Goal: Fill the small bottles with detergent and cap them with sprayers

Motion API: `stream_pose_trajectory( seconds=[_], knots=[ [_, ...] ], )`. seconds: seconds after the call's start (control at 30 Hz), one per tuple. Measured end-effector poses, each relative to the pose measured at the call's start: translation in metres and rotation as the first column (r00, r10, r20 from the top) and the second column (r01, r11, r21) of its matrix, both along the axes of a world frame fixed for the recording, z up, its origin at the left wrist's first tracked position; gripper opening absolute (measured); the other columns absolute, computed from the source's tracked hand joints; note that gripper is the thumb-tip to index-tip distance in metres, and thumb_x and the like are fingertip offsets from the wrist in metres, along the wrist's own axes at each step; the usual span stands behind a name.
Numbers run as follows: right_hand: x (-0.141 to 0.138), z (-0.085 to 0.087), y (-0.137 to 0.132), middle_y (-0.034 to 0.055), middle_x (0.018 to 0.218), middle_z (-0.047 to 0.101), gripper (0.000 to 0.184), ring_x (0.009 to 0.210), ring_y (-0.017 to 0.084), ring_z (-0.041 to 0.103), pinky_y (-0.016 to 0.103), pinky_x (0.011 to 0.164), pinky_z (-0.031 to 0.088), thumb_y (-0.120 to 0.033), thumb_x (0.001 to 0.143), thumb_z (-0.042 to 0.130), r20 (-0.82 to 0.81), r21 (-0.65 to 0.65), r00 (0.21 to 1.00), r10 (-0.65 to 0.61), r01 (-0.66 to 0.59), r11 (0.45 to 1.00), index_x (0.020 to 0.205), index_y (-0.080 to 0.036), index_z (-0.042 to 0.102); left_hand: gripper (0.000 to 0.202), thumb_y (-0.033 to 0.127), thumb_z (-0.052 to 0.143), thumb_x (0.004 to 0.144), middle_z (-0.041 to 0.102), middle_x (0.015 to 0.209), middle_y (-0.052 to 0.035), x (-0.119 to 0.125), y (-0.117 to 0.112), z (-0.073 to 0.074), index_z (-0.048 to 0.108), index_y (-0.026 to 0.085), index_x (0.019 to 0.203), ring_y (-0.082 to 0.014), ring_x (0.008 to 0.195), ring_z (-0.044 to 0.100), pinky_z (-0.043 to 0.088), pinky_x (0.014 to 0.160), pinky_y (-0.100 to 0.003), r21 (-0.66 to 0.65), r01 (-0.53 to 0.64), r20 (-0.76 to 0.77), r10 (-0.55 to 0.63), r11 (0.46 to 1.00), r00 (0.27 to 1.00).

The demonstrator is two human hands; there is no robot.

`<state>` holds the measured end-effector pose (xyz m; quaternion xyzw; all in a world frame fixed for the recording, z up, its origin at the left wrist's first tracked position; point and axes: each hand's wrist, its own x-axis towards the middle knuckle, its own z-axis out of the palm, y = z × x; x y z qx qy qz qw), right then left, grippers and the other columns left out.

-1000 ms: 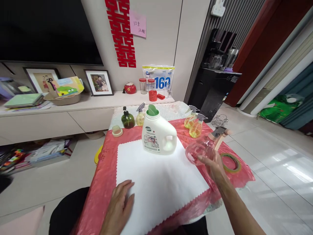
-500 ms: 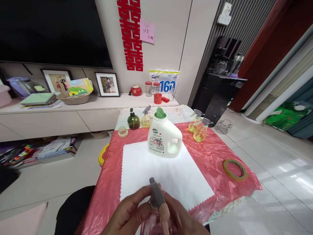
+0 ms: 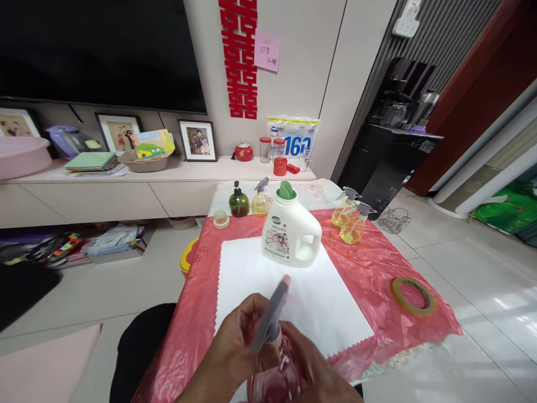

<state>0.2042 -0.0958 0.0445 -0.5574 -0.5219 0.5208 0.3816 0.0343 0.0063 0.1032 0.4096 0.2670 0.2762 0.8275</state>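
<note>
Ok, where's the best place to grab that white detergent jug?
Probably the loop handle of the white detergent jug, coming from your right: the jug stands upright on the white cloth with the handle on that side.

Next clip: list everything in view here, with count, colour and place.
jug: one, white with green cap, far edge of the cloth
cloth: one, white, on the cover
cover: one, red, spread under the cloth
yellow sprayers: two, yellow, right of the jug
back sprayer: one, yellow, behind the jug
pump bottle: one, dark green, beside the back sprayer
lid: one, beige, far left corner of the cover
tape roll: one, green-tan, right side of the cover
TV: one, black, on the wall
shelf: one, cream, under the TV
photo frames: three, dark, on the shelf
pink bottle: one, pink with grey trigger, in both hands
left hand: one, fingers at the pink bottle's neck
right hand: one, fingers round its body
</note>
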Motion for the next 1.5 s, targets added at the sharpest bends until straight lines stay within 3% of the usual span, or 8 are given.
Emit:
stream_pose_trajectory(
  seconds=[0.2, 0.33, 0.43, 0.67, 0.87, 0.97, 1.23, 1.5],
  knots=[
    [-0.006, 0.036, 0.022, 0.0093, 0.131, 0.052, 0.095, 0.117, 0.028, 0.055, 0.033, 0.097, 0.051, -0.034, 0.061, 0.087, -0.371, -0.060, 0.928, 0.018, -0.043, 0.997, 0.146, -0.021, 0.046, 0.038, 0.040, 0.084, 0.075, 0.064, 0.090, -0.0021, 0.000, -0.001, 0.012, 0.069, 0.019, 0.103, -0.0153, 0.082, 0.058, 0.050, 0.076, -0.027, 0.190, -0.097, -0.173, 0.131, 0.977, 0.976],
    [0.002, 0.035, 0.029, 0.0077, 0.133, 0.050, 0.093, 0.118, 0.024, 0.054, 0.031, 0.100, 0.048, -0.026, 0.062, 0.086, -0.375, -0.051, 0.927, 0.025, -0.047, 0.998, 0.145, -0.020, 0.045, 0.032, 0.038, 0.082, 0.078, 0.070, 0.100, -0.0061, -0.003, 0.007, 0.018, 0.072, 0.017, 0.100, -0.0201, 0.094, 0.064, 0.051, 0.087, -0.033, 0.195, -0.049, -0.183, 0.086, 0.980, 0.979],
    [0.002, 0.030, 0.031, 0.0093, 0.129, 0.052, 0.092, 0.111, 0.024, 0.056, 0.029, 0.091, 0.050, -0.030, 0.064, 0.083, -0.331, -0.053, 0.944, 0.000, -0.019, 0.998, 0.146, -0.018, 0.042, 0.033, 0.034, 0.087, 0.071, 0.071, 0.097, -0.0049, 0.004, 0.012, 0.015, 0.071, 0.017, 0.095, -0.0203, 0.096, 0.064, 0.052, 0.088, -0.033, 0.266, -0.157, -0.150, 0.202, 0.951, 0.968],
    [0.002, 0.019, 0.030, 0.0072, 0.138, 0.047, 0.092, 0.121, 0.024, 0.051, 0.030, 0.095, 0.049, -0.027, 0.065, 0.082, -0.101, -0.047, 0.989, -0.107, 0.102, 0.994, 0.148, -0.024, 0.044, 0.031, 0.032, 0.086, 0.073, 0.072, 0.102, -0.0027, 0.014, 0.028, 0.017, 0.073, 0.019, 0.099, -0.0149, 0.090, 0.064, 0.052, 0.086, -0.030, 0.367, -0.550, 0.035, 0.580, 0.750, 0.814],
    [0.019, 0.027, 0.025, 0.0060, 0.133, 0.052, 0.090, 0.117, 0.023, 0.053, 0.024, 0.086, 0.050, -0.025, 0.063, 0.081, -0.199, -0.144, 0.959, -0.204, 0.177, 0.974, 0.145, -0.023, 0.045, 0.023, 0.035, 0.083, 0.078, 0.069, 0.085, 0.0030, -0.019, 0.066, 0.027, 0.071, 0.018, 0.090, -0.0078, 0.078, 0.063, 0.052, 0.080, -0.022, 0.053, -0.825, 0.241, 0.795, 0.563, 0.557],
    [0.028, 0.032, 0.024, 0.0072, 0.131, 0.053, 0.090, 0.119, 0.024, 0.053, 0.024, 0.086, 0.050, -0.028, 0.061, 0.084, -0.248, -0.178, 0.933, -0.261, 0.221, 0.959, 0.142, -0.020, 0.046, 0.028, 0.038, 0.086, 0.074, 0.070, 0.085, 0.0019, -0.028, 0.078, 0.010, 0.071, 0.018, 0.087, -0.0092, 0.078, 0.064, 0.052, 0.077, -0.022, 0.009, -0.830, 0.223, 0.808, 0.557, 0.545],
    [0.075, 0.045, 0.031, 0.0073, 0.143, 0.044, 0.097, 0.124, 0.026, 0.052, 0.027, 0.091, 0.054, -0.048, 0.066, 0.091, -0.023, 0.018, 0.935, -0.354, 0.354, 0.935, 0.147, -0.027, 0.041, 0.041, 0.045, 0.086, 0.068, 0.071, 0.083, -0.0022, -0.007, 0.059, -0.088, 0.071, 0.016, 0.093, -0.0134, 0.075, 0.062, 0.047, 0.072, -0.025, 0.163, -0.729, -0.140, 0.747, 0.665, 0.651],
    [0.127, 0.102, 0.067, 0.0050, 0.147, 0.042, 0.100, 0.112, 0.028, 0.059, 0.030, 0.081, 0.059, -0.059, 0.067, 0.088, 0.376, 0.334, 0.796, -0.475, 0.361, 0.870, 0.151, -0.033, 0.041, 0.043, 0.051, 0.080, 0.071, 0.069, 0.074, -0.0002, -0.015, 0.054, -0.121, 0.069, 0.018, 0.096, -0.0144, 0.071, 0.061, 0.046, 0.070, -0.027, 0.211, -0.707, -0.091, 0.733, 0.676, 0.674]
  ],
)
